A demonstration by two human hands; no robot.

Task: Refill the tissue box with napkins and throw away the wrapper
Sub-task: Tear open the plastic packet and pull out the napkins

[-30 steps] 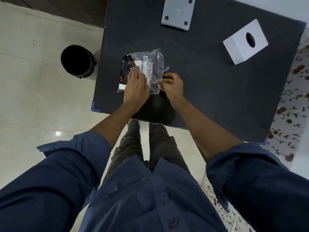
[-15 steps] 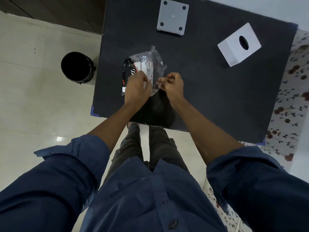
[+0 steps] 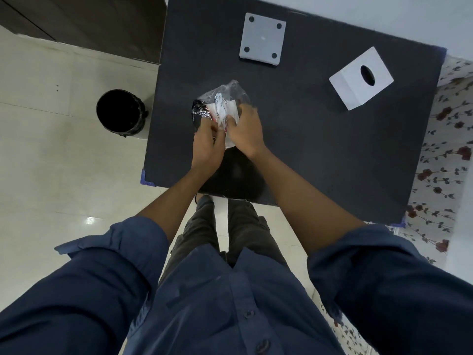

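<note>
The left hand [image 3: 206, 146] and the right hand [image 3: 245, 131] meet over the crinkled clear plastic napkin packet [image 3: 222, 105], which is at the left middle of the black square table [image 3: 320, 149], towards its near half. The left grip pinches the near left part of the film, fingers curled into it. The right grip is spread over the white napkins [image 3: 231, 111] showing through the wrapper; its fingers are blurred, so whether they pinch or only press I cannot tell for sure, though they look closed on the stack.

The packet is likely very light and soft. The film looks thin, slick and noisy, apt to slide between fingertips, so a firm pinch on a gathered fold or on the seam holds better than a flat touch. The napkins inside should compress and bend easily; taking the whole stack by its edges between thumb and fingers keeps the sheets together, while a one-sided pull may fan or tear them.

Further out, the white cube tissue box [image 3: 361, 78] with a dark oval opening stands at the far right, well apart. A white square plate with four holes [image 3: 262, 38] lies at the far edge. The black round bin [image 3: 120, 112] stands on the floor just left of the table.
</note>
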